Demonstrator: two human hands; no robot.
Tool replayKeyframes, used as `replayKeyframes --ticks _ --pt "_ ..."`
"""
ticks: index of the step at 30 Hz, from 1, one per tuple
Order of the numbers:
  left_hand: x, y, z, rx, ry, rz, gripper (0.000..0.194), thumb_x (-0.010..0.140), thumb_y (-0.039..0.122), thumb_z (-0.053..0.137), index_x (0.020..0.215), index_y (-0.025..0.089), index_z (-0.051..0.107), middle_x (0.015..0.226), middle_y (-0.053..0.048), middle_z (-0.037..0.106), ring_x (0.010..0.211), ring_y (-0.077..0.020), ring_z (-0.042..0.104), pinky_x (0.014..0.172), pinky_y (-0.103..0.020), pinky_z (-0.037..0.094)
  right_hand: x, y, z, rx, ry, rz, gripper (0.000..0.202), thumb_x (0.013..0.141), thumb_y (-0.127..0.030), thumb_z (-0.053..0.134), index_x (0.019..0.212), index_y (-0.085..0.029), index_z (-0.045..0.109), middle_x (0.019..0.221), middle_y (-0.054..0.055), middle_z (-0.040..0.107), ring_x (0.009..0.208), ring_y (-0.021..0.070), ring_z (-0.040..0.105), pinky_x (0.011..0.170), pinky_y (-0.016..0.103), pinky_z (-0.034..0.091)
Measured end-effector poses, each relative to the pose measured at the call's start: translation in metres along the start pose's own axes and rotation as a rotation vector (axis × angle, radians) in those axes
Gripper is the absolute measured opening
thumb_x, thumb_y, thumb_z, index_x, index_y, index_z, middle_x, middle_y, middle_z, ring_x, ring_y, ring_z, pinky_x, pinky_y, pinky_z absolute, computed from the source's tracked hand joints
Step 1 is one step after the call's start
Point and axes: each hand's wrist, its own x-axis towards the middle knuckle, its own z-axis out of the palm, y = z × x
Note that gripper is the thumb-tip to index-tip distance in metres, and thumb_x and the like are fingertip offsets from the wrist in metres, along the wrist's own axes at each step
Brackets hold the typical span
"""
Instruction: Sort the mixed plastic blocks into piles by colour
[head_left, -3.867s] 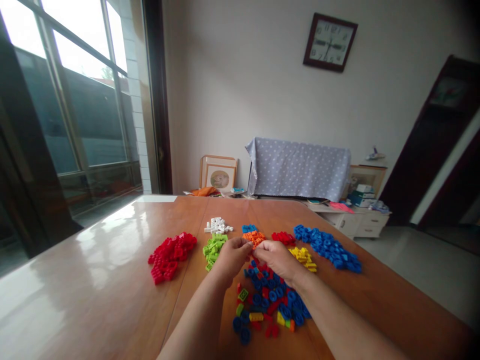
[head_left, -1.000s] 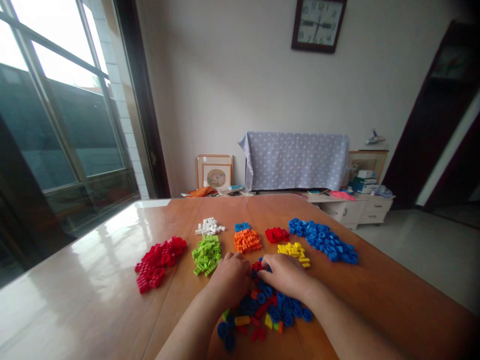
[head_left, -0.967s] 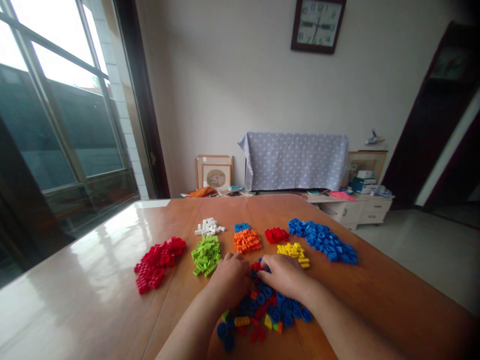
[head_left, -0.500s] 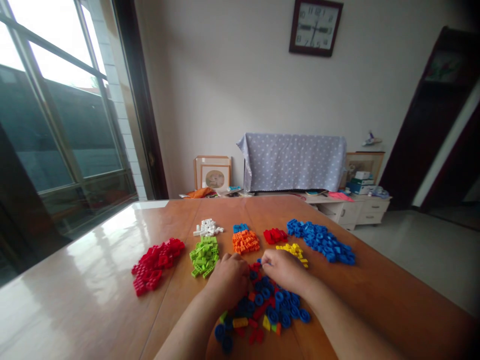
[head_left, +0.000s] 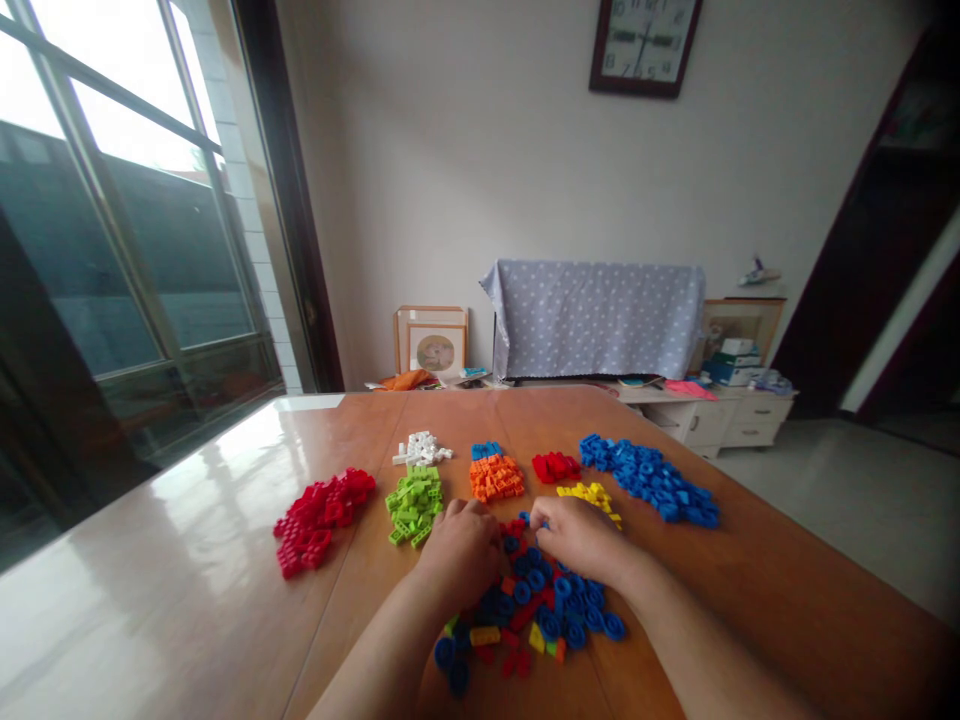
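A mixed pile of blue round pieces [head_left: 550, 625] with red, yellow, orange and green bricks lies near the table's front edge. My left hand [head_left: 465, 550] rests at the pile's left side, fingers curled and their tips hidden behind the hand. At the pile's far side, my right hand [head_left: 574, 535] has its fingers pinched together beside small blue and red pieces; whatever they hold is too small to name. Just beyond the hands sit green bricks [head_left: 414, 505], orange bricks [head_left: 496, 478] and yellow bricks [head_left: 592, 497].
Red bricks [head_left: 322, 520] form a heap at the left of the wooden table [head_left: 225, 600]. Farther back are white bricks [head_left: 422, 449], a small red group [head_left: 555, 467] and a long heap of blue bricks [head_left: 652, 480]. A cabinet [head_left: 709, 425] stands beyond.
The whole view has shifted slightly, with the clock and the table's contents a little farther right. Both hands stay in nearly the same places by the mixed pile.
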Motion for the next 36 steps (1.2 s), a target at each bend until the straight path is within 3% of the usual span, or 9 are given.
replayKeyframes --ticks 4,9,14,17,20,24,36 --pt "-0.001 0.003 -0.003 0.006 0.014 0.008 0.013 0.080 0.024 0.057 0.081 0.022 0.069 0.101 -0.009 0.065 0.100 -0.0264 0.056 0.084 -0.036 0.045 -0.002 0.011 -0.006 0.172 -0.131 -0.054 0.011 0.077 -0.020 0.059 0.083 -0.019 0.068 0.070 -0.002 0.063 0.066 0.0122 0.054 0.055 0.022 0.028" --pt "-0.004 0.009 -0.007 -0.110 -0.024 0.137 0.009 0.079 0.025 0.061 0.086 0.024 0.066 0.099 -0.004 0.064 0.098 -0.0226 0.055 0.084 -0.031 0.046 -0.010 0.016 -0.018 0.341 -0.331 -0.110 0.008 0.076 -0.023 0.064 0.081 -0.017 0.064 0.065 -0.005 0.054 0.060 0.0094 0.047 0.049 0.018 0.029" --pt "-0.006 0.010 -0.001 -0.164 -0.049 0.215 0.033 0.070 0.043 0.074 0.097 0.026 0.065 0.108 -0.004 0.062 0.107 -0.0261 0.052 0.091 -0.034 0.047 -0.015 0.012 -0.023 0.352 -0.437 -0.130 0.011 0.071 -0.019 0.068 0.081 -0.017 0.063 0.062 -0.007 0.051 0.056 0.0076 0.043 0.045 0.017 0.025" --pt "-0.006 0.007 0.003 -0.100 -0.032 0.190 0.022 0.071 0.033 0.071 0.089 0.024 0.063 0.108 -0.005 0.061 0.107 -0.0267 0.052 0.090 -0.035 0.046 -0.020 0.005 -0.022 0.343 -0.477 -0.167 0.010 0.072 -0.020 0.066 0.082 -0.017 0.065 0.061 -0.007 0.052 0.054 0.0077 0.044 0.044 0.017 0.026" --pt "-0.005 0.004 0.001 -0.034 -0.002 0.143 0.014 0.074 0.023 0.063 0.088 0.023 0.062 0.107 -0.006 0.061 0.105 -0.0262 0.053 0.089 -0.035 0.045 -0.025 -0.005 -0.022 0.285 -0.472 -0.256 0.012 0.073 -0.019 0.064 0.083 -0.019 0.070 0.062 -0.005 0.057 0.055 0.0087 0.048 0.045 0.017 0.028" --pt "-0.005 0.004 -0.003 0.015 0.003 0.119 0.010 0.078 0.021 0.057 0.088 0.022 0.060 0.108 -0.008 0.061 0.105 -0.0260 0.053 0.087 -0.034 0.045 -0.031 -0.016 -0.024 0.160 -0.406 -0.335 0.022 0.070 -0.013 0.062 0.085 -0.023 0.075 0.072 -0.003 0.069 0.063 0.0114 0.059 0.051 0.018 0.033" --pt "-0.002 0.005 -0.002 0.007 0.015 0.102 0.013 0.083 0.018 0.052 0.090 0.021 0.064 0.105 -0.009 0.064 0.106 -0.0254 0.055 0.089 -0.034 0.045 -0.030 -0.025 -0.018 0.064 -0.335 -0.344 0.019 0.074 -0.023 0.067 0.088 -0.028 0.079 0.083 -0.003 0.078 0.073 0.0143 0.068 0.057 0.020 0.037"
